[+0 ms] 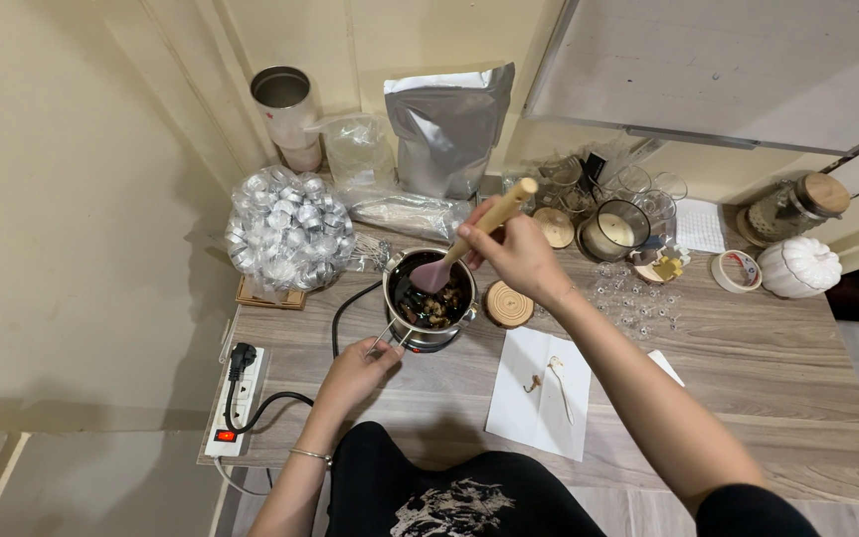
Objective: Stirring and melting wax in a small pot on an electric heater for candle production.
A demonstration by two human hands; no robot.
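While right hand (514, 254) grips spatula (464, 244), left hand (355, 373) grasps handle of pot (429, 298), dark chunks inside

We stretch our right hand (514, 254) forward on a long, bare forearm, fingers (477, 231) curled tight in a fist-like grip. Our left hand (357, 370) sits nearer, wrist bent, fingers pinched together, a thin bangle on the wrist.

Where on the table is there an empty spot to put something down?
The biggest bare patch of table lies right of the white paper, toward the near edge. A smaller one sits between the power strip and the pot. The back is crowded: silver bag, glass jars, bagged foil cups.
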